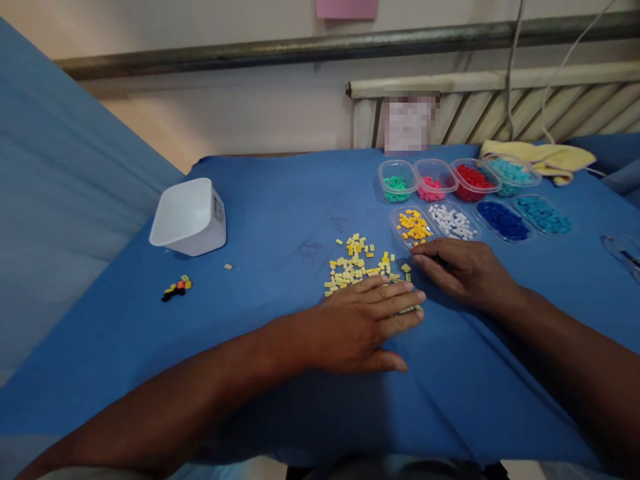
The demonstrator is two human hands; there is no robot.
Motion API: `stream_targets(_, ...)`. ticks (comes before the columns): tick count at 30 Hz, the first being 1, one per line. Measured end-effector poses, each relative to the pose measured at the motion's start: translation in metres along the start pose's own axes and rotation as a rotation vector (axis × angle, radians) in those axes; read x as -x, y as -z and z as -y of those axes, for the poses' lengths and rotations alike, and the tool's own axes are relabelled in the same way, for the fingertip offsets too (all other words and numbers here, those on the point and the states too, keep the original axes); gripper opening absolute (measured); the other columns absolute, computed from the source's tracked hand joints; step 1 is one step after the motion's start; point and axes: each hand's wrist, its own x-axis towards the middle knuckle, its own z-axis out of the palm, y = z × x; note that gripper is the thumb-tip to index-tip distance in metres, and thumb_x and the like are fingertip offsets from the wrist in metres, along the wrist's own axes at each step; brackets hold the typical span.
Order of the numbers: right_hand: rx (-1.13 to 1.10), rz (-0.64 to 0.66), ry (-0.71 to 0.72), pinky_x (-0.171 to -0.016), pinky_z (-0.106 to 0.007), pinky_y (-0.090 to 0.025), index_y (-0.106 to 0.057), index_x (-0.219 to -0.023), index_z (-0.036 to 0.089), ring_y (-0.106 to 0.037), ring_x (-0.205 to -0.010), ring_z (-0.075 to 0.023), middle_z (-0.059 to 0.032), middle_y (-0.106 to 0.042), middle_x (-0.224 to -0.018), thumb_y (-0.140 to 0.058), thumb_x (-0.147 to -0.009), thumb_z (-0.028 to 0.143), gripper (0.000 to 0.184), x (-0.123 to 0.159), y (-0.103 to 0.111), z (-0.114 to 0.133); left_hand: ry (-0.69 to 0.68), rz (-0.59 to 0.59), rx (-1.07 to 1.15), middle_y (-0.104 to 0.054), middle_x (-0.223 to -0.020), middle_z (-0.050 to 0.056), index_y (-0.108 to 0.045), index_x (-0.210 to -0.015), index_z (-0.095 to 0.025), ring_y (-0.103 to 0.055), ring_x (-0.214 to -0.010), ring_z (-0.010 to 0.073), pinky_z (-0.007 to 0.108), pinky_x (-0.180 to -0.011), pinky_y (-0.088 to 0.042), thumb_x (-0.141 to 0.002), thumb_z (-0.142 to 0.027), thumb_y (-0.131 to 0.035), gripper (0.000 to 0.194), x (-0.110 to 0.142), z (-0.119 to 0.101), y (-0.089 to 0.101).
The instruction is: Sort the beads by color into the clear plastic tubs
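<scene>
My left hand (367, 327) lies flat, palm down with fingers stretched, over the near side of a loose pile of small pale yellow building bricks (350, 267). It hides part of the pile, and a few bricks show between and beyond its fingertips. My right hand (460, 270) rests just right of the pile with its fingers curled and thumb near the index fingertip. Its fingertips are at the near edge of a shallow clear tray of orange-yellow bricks (414, 225). Whatever may be between them is too small to make out.
Clear tubs hold green (397, 187), pink (431, 188), red (474, 181) and turquoise pieces (510, 172). Shallow trays hold white (453, 221), dark blue (503, 220) and teal pieces (543, 215). Left stand a white bin (200, 227) and a small mixed-colour cluster (177, 289). A yellow cloth (545, 159) lies behind.
</scene>
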Motion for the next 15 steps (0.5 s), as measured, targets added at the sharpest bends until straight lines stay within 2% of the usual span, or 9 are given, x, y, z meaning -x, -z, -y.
stream_targets(3,-0.009,-0.014,-0.004,-0.075,-0.036,-0.066,-0.080,-0.117,0.025,-0.083,-0.080,-0.0226,-0.0066,-0.088,-0.104,-0.065,-0.109,0.031,0.018,0.000,-0.001,0.000,0.051,-0.017,-0.064,-0.035,-0.180,0.016,-0.046,-0.169,-0.012,-0.031,-0.171,0.0321,0.055,-0.143,-0.013,-0.115,-0.065,-0.044,0.076,0.000,0.003,-0.006)
stream_targets(7,-0.018,0.005,0.019,-0.076,-0.035,-0.066,-0.081,-0.118,0.026,-0.084,-0.083,-0.0230,-0.0056,-0.088,-0.105,-0.067,-0.108,0.028,0.017,0.001,-0.001,0.000,0.167,-0.029,-0.117,-0.034,-0.181,0.016,-0.043,-0.171,-0.012,-0.030,-0.171,0.0329,0.056,-0.142,-0.011,-0.117,-0.061,-0.042,0.072,0.005,0.024,-0.001)
stream_targets(11,-0.011,0.062,0.068,-0.079,-0.035,-0.067,-0.078,-0.121,0.025,-0.083,-0.089,-0.0229,-0.0061,-0.087,-0.107,-0.066,-0.109,0.027,0.017,0.001,0.001,-0.002,0.418,-0.044,-0.142,-0.032,-0.182,0.014,-0.046,-0.170,-0.014,-0.026,-0.173,0.0320,0.058,-0.141,-0.015,-0.120,-0.053,-0.034,0.065,0.010,0.046,0.010)
stream_targets(15,-0.032,0.127,0.144,-0.091,-0.039,-0.067,-0.075,-0.127,0.022,-0.082,-0.102,-0.0251,-0.0090,-0.085,-0.113,-0.066,-0.110,0.026,0.020,-0.001,0.001,0.000,0.650,-0.164,-0.110,-0.033,-0.182,0.013,-0.048,-0.169,-0.013,-0.028,-0.172,0.0295,0.056,-0.141,-0.023,-0.119,-0.042,-0.032,0.061,0.015,0.064,0.012)
